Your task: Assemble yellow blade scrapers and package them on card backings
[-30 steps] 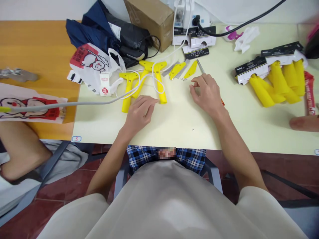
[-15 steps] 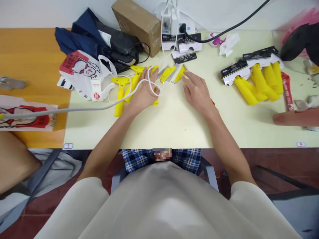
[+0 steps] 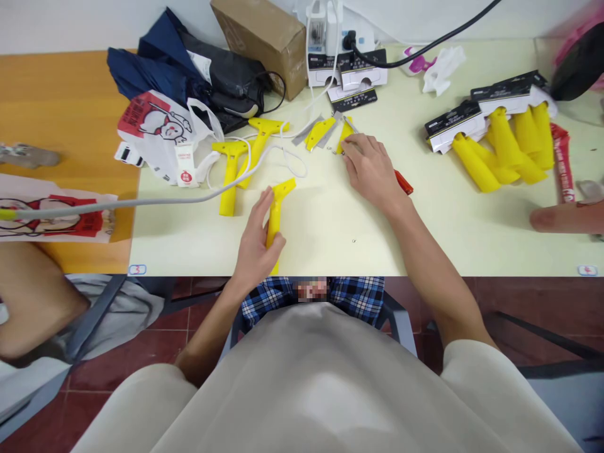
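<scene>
We wrap our left hand (image 3: 255, 245) around a yellow scraper handle (image 3: 274, 220), low end at the worktop's (image 3: 316, 245) front edge; our right hand (image 3: 370, 167) curls at a yellow plate (image 3: 346, 131), whether pinching it we cannot tell. Open room runs between the hands; a tiny metal part (image 3: 354, 241) lies near that edge.

A single head-worn view looks forward and down — over the torso (image 3: 306, 377), near the table (image 3: 321, 248).

Two scrapers (image 3: 228, 182) lie before the box (image 3: 268, 44), right of the bag (image 3: 155, 148).
</scene>
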